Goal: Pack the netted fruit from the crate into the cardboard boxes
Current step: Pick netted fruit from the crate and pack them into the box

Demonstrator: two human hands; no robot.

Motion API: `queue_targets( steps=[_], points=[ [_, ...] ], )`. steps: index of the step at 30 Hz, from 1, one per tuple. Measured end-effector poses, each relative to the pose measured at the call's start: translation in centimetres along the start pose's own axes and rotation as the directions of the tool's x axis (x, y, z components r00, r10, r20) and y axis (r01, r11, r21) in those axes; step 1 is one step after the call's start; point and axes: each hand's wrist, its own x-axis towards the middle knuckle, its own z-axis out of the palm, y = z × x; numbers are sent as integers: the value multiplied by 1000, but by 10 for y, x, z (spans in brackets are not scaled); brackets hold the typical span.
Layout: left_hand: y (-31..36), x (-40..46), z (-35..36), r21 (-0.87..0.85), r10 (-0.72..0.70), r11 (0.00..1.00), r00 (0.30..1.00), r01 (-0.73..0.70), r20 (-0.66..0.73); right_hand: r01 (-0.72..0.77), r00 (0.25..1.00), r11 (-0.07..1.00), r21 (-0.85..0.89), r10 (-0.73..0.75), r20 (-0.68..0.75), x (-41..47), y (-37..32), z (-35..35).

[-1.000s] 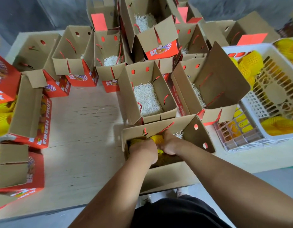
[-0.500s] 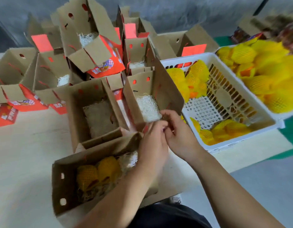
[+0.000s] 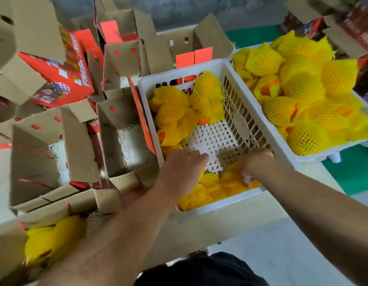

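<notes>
Down inside the near end of the white crate (image 3: 236,78), both hands, a little apart. Left hand (image 3: 179,172) laid flat, fingers straight and pointing across the perforated floor, netted fruit (image 3: 210,179) just beneath and beside it. Right hand (image 3: 255,164) curled down over a yellow-netted piece (image 3: 232,178) at the near right corner; blurred, so grip or mere touch cannot be told. More netted fruit heaped at the crate's far left (image 3: 172,112), one orange skin showing through the foam. To the right, touching the first crate's wall, a second white crate (image 3: 327,150) piled high with the same yellow-netted fruit. To the left of the hands, open cardboard boxes (image 3: 82,141) standing side by side, pale shredded padding in their bottoms, red printed panels outside. Nearest the body, at lower left, another open box (image 3: 7,242) already holding netted fruit on its padding. Further boxes stacked and tilted behind, flaps up. Pale tabletop (image 3: 210,228) under everything.
</notes>
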Motion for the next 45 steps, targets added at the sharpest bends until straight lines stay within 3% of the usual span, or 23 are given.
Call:
queue_targets(
  steps=[3, 5, 11, 14, 15, 16, 18, 20, 22, 26, 29, 31, 32, 35, 39, 42, 43, 45],
  points=[
    [2, -1, 1, -50, -33, 998, 999, 32, -30, 77, 994, 975, -208, -92, -61, 12, 3, 13],
    [-1, 1, 0, -106, -65, 993, 997, 60, -42, 93, 992, 967, -237, -112, -66, 16, 8, 13],
    [-1, 2, 0, -161, -128, 980, 989, 116, -68, 96, 986, 984, -152, -115, -125, 3, 13, 17],
    [-5, 1, 4, -268, -226, 942, 972, 201, -65, 250, 943, 962, 111, -216, -254, -3, 27, 11],
    [-7, 0, 4, -320, -256, 921, 964, 222, -66, 353, 916, 891, 285, -267, -299, -4, 32, 5],
    [-7, 0, 3, -372, -280, 896, 959, 241, -52, 468, 877, 753, 462, -330, -349, -4, 36, -1],
    [-7, 1, 2, -417, -294, 870, 956, 264, -7, 632, 769, 369, 682, -412, -489, -1, 27, -9],
    [-6, 2, 1, -370, -294, 888, 956, 273, 0, 629, 688, -45, 776, -434, -582, 1, 5, -12],
    [-7, 2, 2, -349, -320, 888, 947, 298, -6, 511, 669, -330, 794, -427, -608, 5, -16, -9],
    [-8, 4, 3, -407, -334, 868, 941, 286, -52, 373, 627, -536, 758, -456, -631, 11, -21, -7],
    [-8, 7, 3, -412, -378, 852, 924, 325, -54, 121, 535, -691, 713, -560, -633, 13, -19, -10],
    [-8, 7, 2, -413, -404, 839, 914, 356, -34, 43, 495, -717, 696, -590, -638, 13, -20, -12],
    [-8, 7, 2, -412, -405, 837, 914, 360, -26, 47, 519, -717, 696, -578, -630, 13, -21, -13],
    [-9, 7, 2, -436, -406, 823, 914, 364, -4, 90, 577, -723, 685, -523, -628, 12, -21, -14],
    [-11, 11, -4, -601, -456, 701, 889, 383, 35, 174, 550, -775, 607, -435, -713, 10, -24, -14],
    [-6, 11, -5, -550, -482, 737, 876, 392, -22, 222, 540, -753, 619, -434, -721, 9, -28, -13],
    [-6, 11, -4, -543, -485, 743, 874, 391, -35, 187, 563, -766, 615, -429, -706, 11, -29, -13],
    [-7, 10, 0, -553, -490, 738, 870, 385, -48, 157, 689, -753, 639, -380, -617, 17, -28, -16]
  ],
)
